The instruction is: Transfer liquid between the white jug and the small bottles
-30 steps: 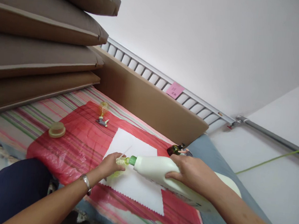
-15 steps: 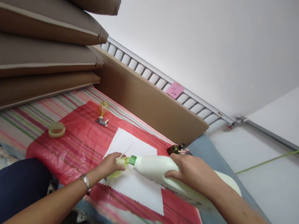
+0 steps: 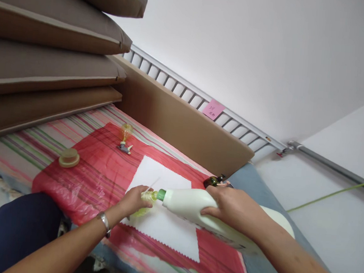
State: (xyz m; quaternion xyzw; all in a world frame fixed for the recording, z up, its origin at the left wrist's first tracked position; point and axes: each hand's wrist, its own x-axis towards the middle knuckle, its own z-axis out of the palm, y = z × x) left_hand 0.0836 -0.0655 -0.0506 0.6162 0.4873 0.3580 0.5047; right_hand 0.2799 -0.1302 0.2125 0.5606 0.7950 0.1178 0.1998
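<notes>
Nothing has visibly moved: right hand (image 3: 231,209) grips the large bottle (image 3: 184,202), left hand (image 3: 132,202) the yellow bottle (image 3: 143,212) near the white sheet (image 3: 170,231)'s left edge, mouths meeting; pouring seems underway, fill level unclear.

Four stacked cushions (image 3: 51,25), four bottles (image 3: 189,203), two hands (image 3: 133,201) (image 3: 236,210), one bracelet (image 3: 105,224), one pink note (image 3: 213,109), one white cloth (image 3: 173,231), one red sheet (image 3: 90,166) and one radiator (image 3: 170,83) show.
</notes>
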